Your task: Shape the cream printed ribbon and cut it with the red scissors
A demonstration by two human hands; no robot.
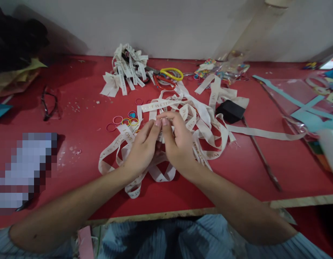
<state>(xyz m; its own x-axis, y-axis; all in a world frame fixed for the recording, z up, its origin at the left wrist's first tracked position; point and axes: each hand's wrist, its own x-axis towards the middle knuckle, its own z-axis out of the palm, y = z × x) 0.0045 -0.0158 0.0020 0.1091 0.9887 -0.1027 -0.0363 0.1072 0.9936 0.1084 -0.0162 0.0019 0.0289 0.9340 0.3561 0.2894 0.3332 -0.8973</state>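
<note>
My left hand (142, 148) and my right hand (177, 142) meet over the middle of a red table (82, 118), fingertips pinched together on a cream ribbon (162, 105) printed with gold letters. The ribbon loops out from between my fingers and joins a long tangled length (209, 135) spread around and under both hands. Several small coloured rubber bands (125, 120) lie just beyond my left hand.
A heap of folded ribbon bows (125, 70) sits at the back, with yellow scissors (171, 73) and red scissors (164, 83) beside it. A black block (230, 110), a thin stick (260, 154), eyeglasses (49, 104), and blue paper strips (304, 108) lie around.
</note>
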